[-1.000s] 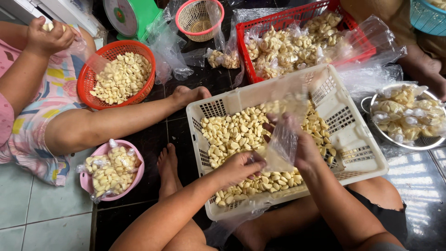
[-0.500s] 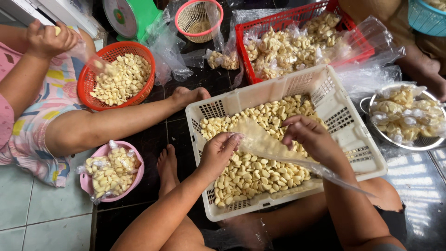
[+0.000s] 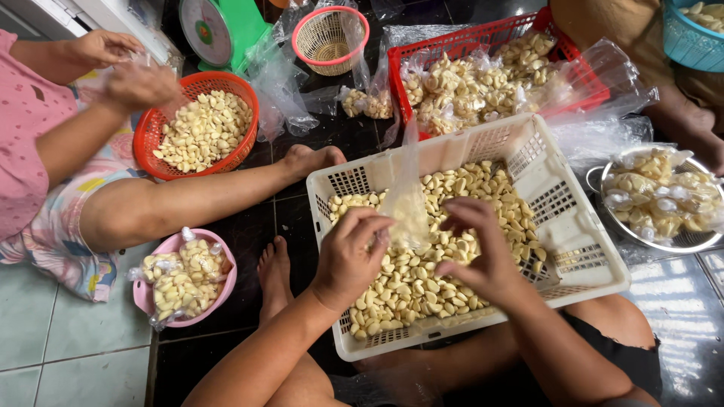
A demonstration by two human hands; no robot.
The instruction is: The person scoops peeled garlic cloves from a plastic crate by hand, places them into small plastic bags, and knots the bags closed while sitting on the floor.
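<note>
Two hands meet over our white basket of peeled garlic cloves, which rests on our lap above the dark floor. Our left hand pinches the clear plastic bag at its lower side, fingers closed on the film, while our right hand curls beside it; we think its fingertips touch the bag's far edge, though the film is too clear to be sure. The bag stands up from the cloves, its top pointing away from us, with what looks like a few cloves inside.

We judge the film light, limp and slippery, so it wants holding at the mouth, one edge in each grip, to keep it open. The cloves are small, smooth and firm; they roll easily and are better scooped in handfuls than picked singly. A filled bag will sag, so we would support it from below.

Beside us another person's hands work over an orange basket of cloves.
</note>
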